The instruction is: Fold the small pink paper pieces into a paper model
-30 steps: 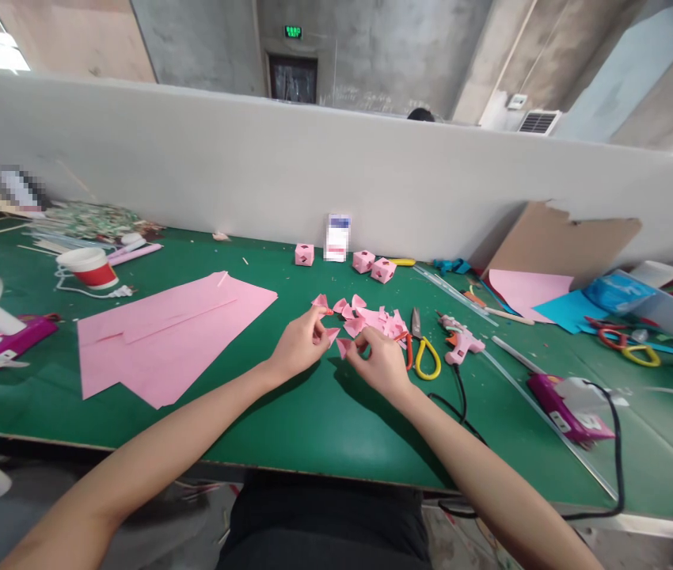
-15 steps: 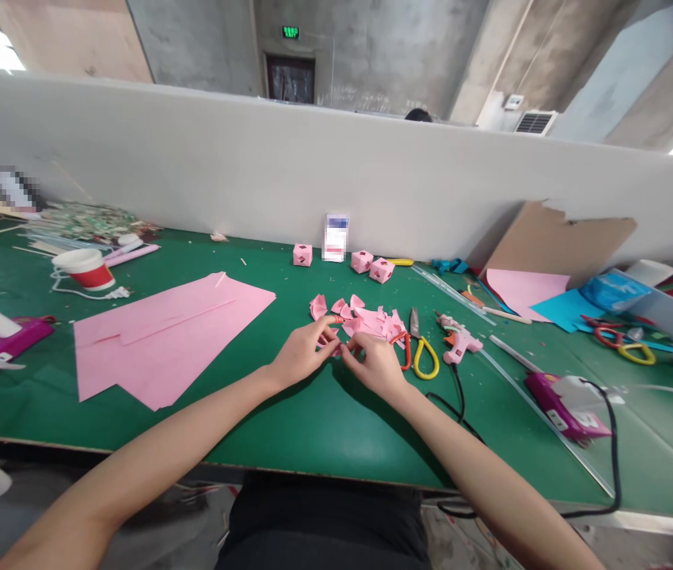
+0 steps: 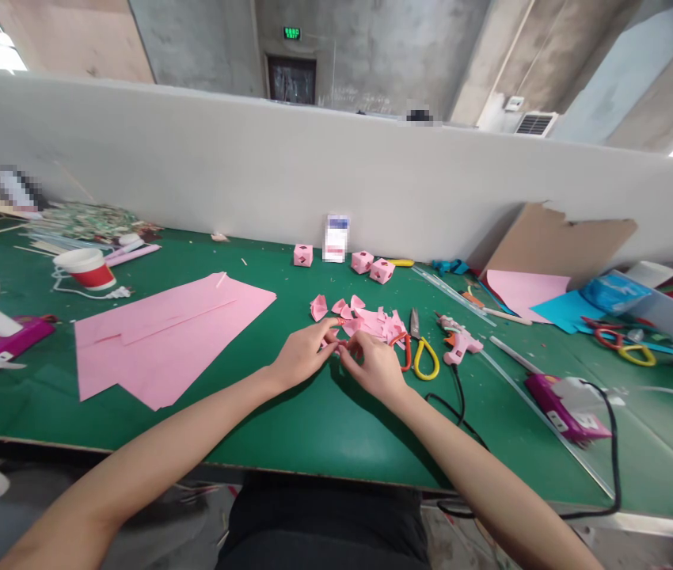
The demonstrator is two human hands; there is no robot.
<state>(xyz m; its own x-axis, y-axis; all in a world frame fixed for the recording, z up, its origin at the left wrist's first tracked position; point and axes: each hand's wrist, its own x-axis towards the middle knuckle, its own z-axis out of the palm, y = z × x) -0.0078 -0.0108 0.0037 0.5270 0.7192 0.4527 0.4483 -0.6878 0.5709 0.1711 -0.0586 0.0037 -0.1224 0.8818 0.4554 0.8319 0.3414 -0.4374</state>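
Hands (image 3: 340, 356) pinch pink paper piece (image 3: 336, 342) — red-banded cup (image 3: 85, 267) apart.

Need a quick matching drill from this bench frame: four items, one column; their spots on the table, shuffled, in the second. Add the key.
Items
1. large pink sheet
2. scissors
3. red and white cup
4. pink cubes

Places
A. far left of the table
B. at the back, against the grey partition
C. just right of the right hand
D. flat, left of the left hand

Pairs: 1-D, 2-C, 3-A, 4-B
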